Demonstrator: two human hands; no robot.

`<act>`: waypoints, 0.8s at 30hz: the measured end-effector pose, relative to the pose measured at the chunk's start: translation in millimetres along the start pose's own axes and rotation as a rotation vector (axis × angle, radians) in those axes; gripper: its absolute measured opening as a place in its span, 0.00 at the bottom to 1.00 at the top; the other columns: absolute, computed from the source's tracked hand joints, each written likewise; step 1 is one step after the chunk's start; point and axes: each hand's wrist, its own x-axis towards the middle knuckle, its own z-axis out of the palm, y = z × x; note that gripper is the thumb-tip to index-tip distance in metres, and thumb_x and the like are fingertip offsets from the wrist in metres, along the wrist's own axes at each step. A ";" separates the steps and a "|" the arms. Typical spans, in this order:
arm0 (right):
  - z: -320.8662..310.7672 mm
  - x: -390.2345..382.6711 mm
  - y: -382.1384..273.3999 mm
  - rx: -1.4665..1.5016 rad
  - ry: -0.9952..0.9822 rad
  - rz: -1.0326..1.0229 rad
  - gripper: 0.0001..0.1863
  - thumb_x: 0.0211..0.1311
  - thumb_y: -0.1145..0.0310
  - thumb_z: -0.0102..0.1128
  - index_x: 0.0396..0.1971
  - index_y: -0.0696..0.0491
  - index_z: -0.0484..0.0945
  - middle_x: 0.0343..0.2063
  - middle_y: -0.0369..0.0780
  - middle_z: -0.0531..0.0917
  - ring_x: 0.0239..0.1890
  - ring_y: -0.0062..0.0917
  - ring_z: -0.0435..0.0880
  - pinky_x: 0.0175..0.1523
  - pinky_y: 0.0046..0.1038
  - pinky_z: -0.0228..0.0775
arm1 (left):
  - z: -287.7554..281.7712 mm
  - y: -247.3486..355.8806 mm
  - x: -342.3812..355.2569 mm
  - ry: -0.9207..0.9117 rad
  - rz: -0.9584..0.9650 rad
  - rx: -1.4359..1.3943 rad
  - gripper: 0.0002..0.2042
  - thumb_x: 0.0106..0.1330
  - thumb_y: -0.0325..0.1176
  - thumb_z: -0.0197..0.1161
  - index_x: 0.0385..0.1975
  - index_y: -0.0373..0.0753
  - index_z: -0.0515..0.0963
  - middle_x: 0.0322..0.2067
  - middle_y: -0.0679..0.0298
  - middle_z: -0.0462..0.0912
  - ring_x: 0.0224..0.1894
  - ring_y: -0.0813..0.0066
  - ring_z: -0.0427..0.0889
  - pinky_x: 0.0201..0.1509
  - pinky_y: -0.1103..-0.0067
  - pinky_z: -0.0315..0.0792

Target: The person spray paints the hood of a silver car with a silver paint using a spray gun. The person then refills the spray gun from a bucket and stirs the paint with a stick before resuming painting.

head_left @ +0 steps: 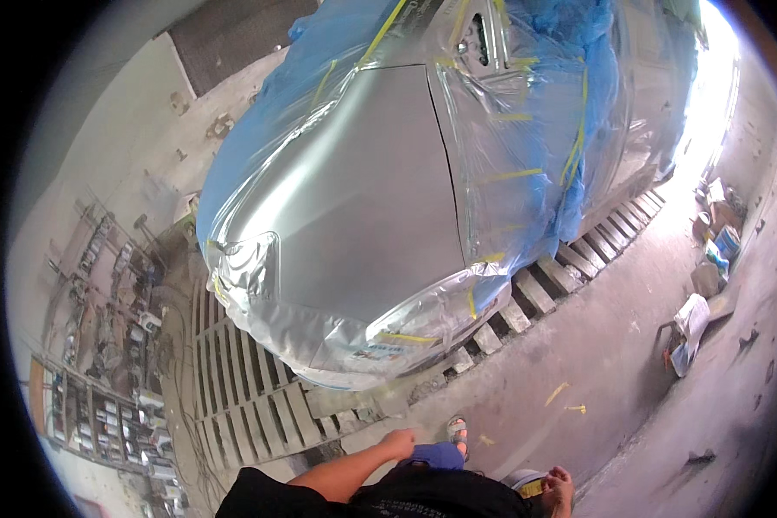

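Note:
My left hand [398,444] is closed in a loose fist in front of my blue shorts, and nothing shows in it. Low at the right, my right hand [559,489] curls its fingers against a pale container with a yellow label [531,488]. My body hides part of that container. Ahead of me stands a car whose bare grey hood [363,190] is framed by clear and blue plastic sheeting [570,129]. Strips of yellow tape [509,175] fasten the sheeting. Neither hand touches the car.
Slatted floor grating [250,363] runs under and around the car. Shelves crowded with cans and bottles [104,414] line the left wall. Along the right wall lie a cloth-draped object [689,328] and assorted containers [725,242]. Yellow tape scraps [557,394] lie on the concrete floor [527,423].

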 end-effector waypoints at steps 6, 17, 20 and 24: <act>-32.1 37.2 19.1 -0.785 0.066 -0.076 0.12 0.46 0.78 0.62 0.33 0.62 0.77 0.28 0.42 0.81 0.30 0.28 0.80 0.35 0.28 0.73 | 47.5 -84.3 22.6 -0.253 -0.168 0.154 0.13 0.52 0.34 0.52 0.34 0.38 0.80 0.39 0.48 0.80 0.44 0.51 0.78 0.46 0.62 0.73; -9.9 88.5 -47.2 -1.577 0.206 -0.191 0.19 0.53 0.59 0.55 0.24 0.64 0.79 0.24 0.53 0.80 0.30 0.44 0.81 0.38 0.41 0.70 | 60.2 -13.0 88.4 -0.185 -0.277 -0.719 0.18 0.67 0.44 0.47 0.41 0.38 0.79 0.37 0.57 0.82 0.39 0.63 0.80 0.46 0.71 0.72; -24.3 149.7 -43.7 -1.471 0.123 -0.268 0.18 0.52 0.60 0.53 0.27 0.62 0.80 0.27 0.52 0.82 0.33 0.44 0.81 0.40 0.39 0.70 | 70.2 6.7 111.4 -0.190 -0.171 -0.814 0.23 0.68 0.49 0.45 0.49 0.34 0.72 0.44 0.56 0.78 0.46 0.66 0.75 0.52 0.72 0.68; 21.4 188.6 -77.2 -1.247 -0.383 -0.015 0.20 0.48 0.63 0.58 0.40 0.58 0.80 0.37 0.49 0.83 0.39 0.43 0.82 0.46 0.35 0.71 | 101.7 20.4 117.4 -0.148 -0.157 -0.951 0.30 0.68 0.53 0.44 0.58 0.31 0.63 0.53 0.55 0.71 0.57 0.68 0.67 0.61 0.75 0.60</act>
